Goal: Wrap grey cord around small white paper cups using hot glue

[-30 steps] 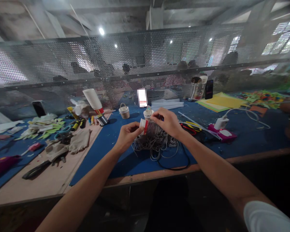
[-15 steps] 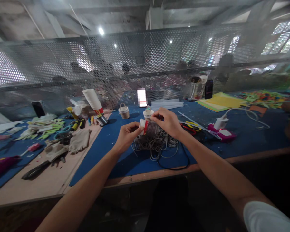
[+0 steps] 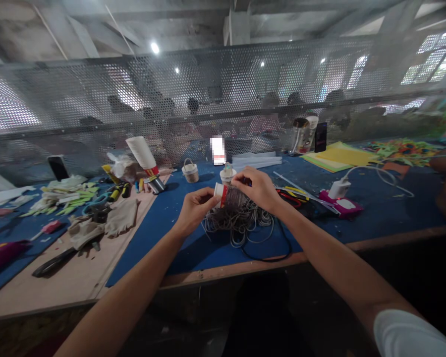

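Note:
A small white-and-red paper cup (image 3: 218,190) lies tipped sideways between my hands, its lower part wrapped in grey cord (image 3: 235,198). My left hand (image 3: 194,209) is closed around the rim end, thumb on the side. The fingers of my right hand (image 3: 259,186) pinch at the cord on the cup's far upper side; the exact strand is hidden. Below the cup, a loose tangled heap of the same cord (image 3: 241,228) spreads over the blue mat (image 3: 186,255). Just behind, a small cord-wrapped basket (image 3: 228,174) is partly covered by my right hand.
Another small handled basket (image 3: 190,172) stands further left. A tilted stack of paper cups (image 3: 141,154) rests beyond the gloves (image 3: 122,218). To the right are pliers (image 3: 293,196), a pink device with a white charger (image 3: 340,198) and yellow sheets (image 3: 342,154). A perforated metal screen (image 3: 171,99) closes off the back.
Almost nothing differs. Both hands keep their places on the cup and cord, and the view has shifted very slightly.

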`<state>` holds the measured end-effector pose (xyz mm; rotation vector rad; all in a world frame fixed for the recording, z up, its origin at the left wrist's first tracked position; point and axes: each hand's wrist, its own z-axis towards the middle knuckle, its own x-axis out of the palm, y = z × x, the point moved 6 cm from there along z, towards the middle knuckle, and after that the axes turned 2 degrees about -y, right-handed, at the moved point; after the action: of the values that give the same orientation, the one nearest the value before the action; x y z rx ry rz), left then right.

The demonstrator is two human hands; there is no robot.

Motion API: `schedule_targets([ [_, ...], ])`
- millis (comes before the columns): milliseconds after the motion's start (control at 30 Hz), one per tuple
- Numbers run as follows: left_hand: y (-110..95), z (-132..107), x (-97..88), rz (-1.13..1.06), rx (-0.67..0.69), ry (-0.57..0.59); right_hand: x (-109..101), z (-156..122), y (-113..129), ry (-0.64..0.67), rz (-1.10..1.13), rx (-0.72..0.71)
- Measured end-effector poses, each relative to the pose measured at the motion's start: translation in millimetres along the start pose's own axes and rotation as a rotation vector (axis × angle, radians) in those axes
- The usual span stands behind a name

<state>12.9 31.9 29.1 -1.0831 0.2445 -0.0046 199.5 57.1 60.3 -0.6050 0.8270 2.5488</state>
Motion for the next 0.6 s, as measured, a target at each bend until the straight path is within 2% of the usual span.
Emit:
schedule_targets([
  [400, 4.6, 1.5, -1.0, -0.048, -0.014, -0.004, 3.0, 0.4, -5.4, 0.019, 0.047, 0.023],
  [600, 7.2, 1.3, -0.2, -0.058, -0.049, 0.008, 2.3, 0.7, -7.1, -0.017, 0.089, 0.024],
])
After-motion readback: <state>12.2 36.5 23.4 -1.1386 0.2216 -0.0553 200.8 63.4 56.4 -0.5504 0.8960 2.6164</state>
